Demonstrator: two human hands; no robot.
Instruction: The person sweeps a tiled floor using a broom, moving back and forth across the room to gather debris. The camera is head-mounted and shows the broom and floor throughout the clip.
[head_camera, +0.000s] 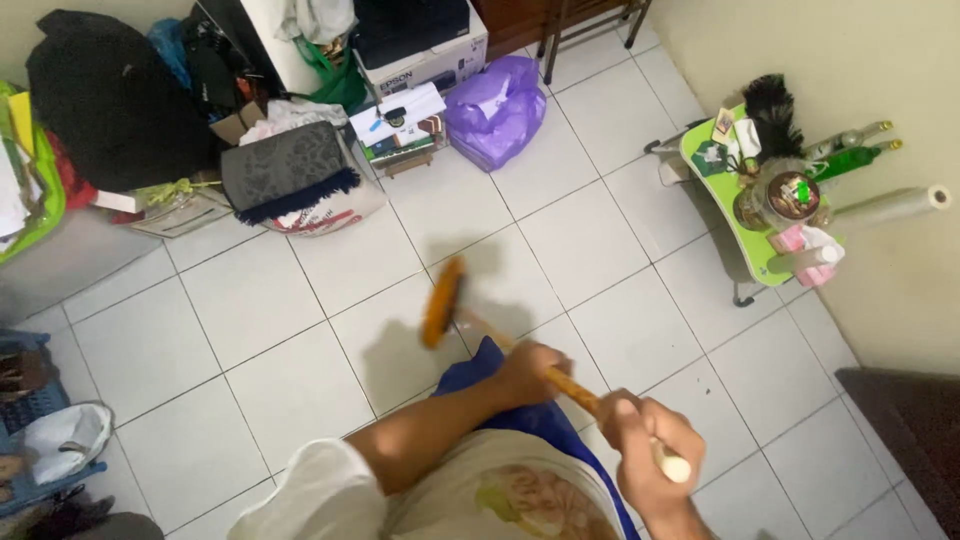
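Observation:
I hold a broom with both hands. Its orange-brown head (442, 300) hovers blurred over the white tiled floor (270, 300), casting a shadow beside it. The wooden handle (575, 388) runs back toward me. My left hand (530, 372) grips the handle lower down, nearer the head. Higher up, close to the pale tip, my right hand (650, 455) is closed around the same handle. My light shirt and blue garment (480, 365) show below.
Clutter lines the far wall: a black bag (105, 95), a folded grey rug (285, 170), a printer box (420, 45), a purple plastic bag (497, 105). A small green table (745, 215) with jars and bottles stands at the right wall. A blue basket (30, 410) sits left.

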